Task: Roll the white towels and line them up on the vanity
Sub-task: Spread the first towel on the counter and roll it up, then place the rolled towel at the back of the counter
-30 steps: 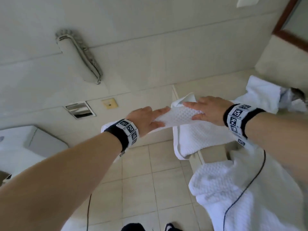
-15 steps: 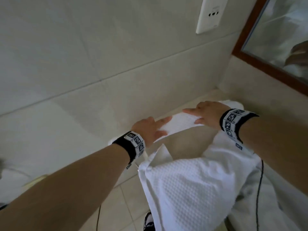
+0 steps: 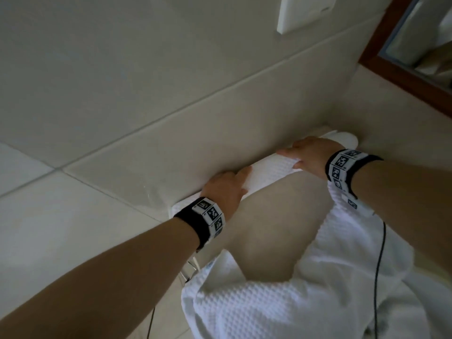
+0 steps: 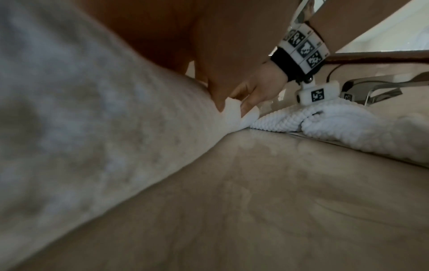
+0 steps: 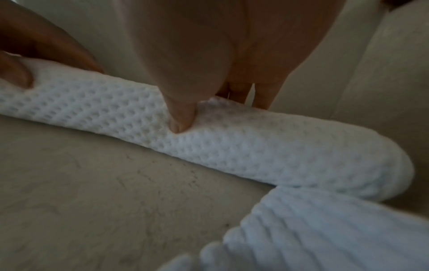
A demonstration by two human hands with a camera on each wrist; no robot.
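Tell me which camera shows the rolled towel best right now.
The right wrist view: the rolled towel fills the frame, waffle weave sharp, lying on the vanity. The head view shows it small, against the wall, partly under both hands; the left wrist view shows it blurred.

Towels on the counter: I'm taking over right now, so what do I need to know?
Left hand and right hand: both press the rolled towel, fingers over the top, thumbs in front.
The roll lies on the counter against the back wall.
A loose towel lies in a heap at the front, not rolled.
Done: one roll placed.
Left: let go, roll the loose one, set it beside.
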